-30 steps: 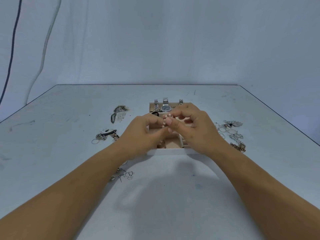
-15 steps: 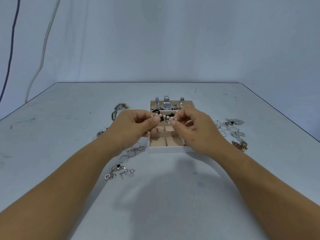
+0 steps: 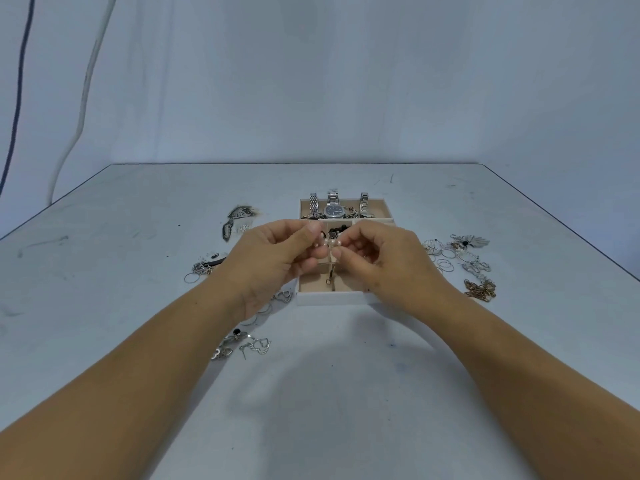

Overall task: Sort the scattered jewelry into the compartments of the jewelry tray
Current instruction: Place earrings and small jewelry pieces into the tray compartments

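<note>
Small round white pearl beads (image 3: pixel 329 242) over the beige jewelry tray (image 3: pixel 332 299)
Fingertips of the left hand (image 3: pixel 273 258) and right hand (image 3: pixel 384 268) pinch them, hiding most.

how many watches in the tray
3, side by side in the far compartment of the jewelry tray: a silver-band watch at left, a dark-faced watch in the middle, a third watch at right. The left hand and right hand cover other compartments, so more may be hidden.

- Our left hand (image 3: pixel 277 261) pinches a pearl piece (image 3: pixel 328 242) between thumb and forefinger.
- Our right hand (image 3: pixel 384 268) pinches its other end, the fingertips of both nearly meeting.
</note>
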Motion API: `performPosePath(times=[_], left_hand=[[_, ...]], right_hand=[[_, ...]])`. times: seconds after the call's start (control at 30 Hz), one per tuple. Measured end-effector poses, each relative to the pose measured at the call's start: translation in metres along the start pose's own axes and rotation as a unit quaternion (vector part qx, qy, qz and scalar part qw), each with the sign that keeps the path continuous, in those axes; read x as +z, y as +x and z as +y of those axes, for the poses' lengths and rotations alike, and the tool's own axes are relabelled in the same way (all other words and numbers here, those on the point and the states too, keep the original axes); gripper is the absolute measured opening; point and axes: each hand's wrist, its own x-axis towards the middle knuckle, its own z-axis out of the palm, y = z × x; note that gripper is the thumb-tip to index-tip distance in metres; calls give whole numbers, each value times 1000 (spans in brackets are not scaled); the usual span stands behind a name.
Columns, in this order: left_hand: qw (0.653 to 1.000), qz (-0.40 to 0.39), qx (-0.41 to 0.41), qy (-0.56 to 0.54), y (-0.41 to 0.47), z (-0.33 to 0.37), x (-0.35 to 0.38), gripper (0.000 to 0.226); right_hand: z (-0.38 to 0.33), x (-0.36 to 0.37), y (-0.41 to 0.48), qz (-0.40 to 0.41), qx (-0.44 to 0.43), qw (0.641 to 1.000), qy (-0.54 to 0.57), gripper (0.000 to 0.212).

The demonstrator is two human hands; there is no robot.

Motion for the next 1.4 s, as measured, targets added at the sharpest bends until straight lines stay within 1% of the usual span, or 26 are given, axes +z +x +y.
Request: performPosePath(times=[0.13,0.23,0.3,0.4,0.53,0.67,0.77,0.9,0.97,1.1,1.17,1.27,1.37,1.4], left_hand=[[998,0,20,67,-4,0,-2,13],[990,-22,32,135,-9,2,-1,22],[989,-25,35,144,-13,4,4,26],[988,-20,44,147,-15,4,10,23],[973,3,70,221,-10,-1,7,11],[975,11,71,211,-6,-2,5,4],[977,9,61,205,-4,2,6,4],[967,0,46,251,0,5,11,3],[961,-6,41,273,1,5,14,6],[962,-33,39,267,3,6,29,8],[966,-43,37,252,3,5,39,10],[977,-56,11,206,3,0,58,11],[974,-66,26,214,5,-7,77,2],[975,-70,28,211,5,-9,82,6]], right_hand=[[-3,0,3,24,27,995,88,5],[-5,2,6,28,28,992,123,8],[-4,2,8,33,17,991,126,13],[-4,2,8,36,2,990,138,15],[-2,0,8,35,-2,994,101,7],[5,-2,7,37,12,996,80,7],[7,-8,4,30,15,999,20,8],[9,-25,-2,0,23,996,-82,8],[13,-41,-7,-32,30,988,-147,11],[22,-75,-19,-96,43,960,-259,24],[27,-92,-28,-98,42,949,-298,27],[37,-117,-48,-83,62,937,-335,31],[44,-134,-67,-72,83,931,-348,36],[47,-137,-72,-71,88,930,-348,41]])
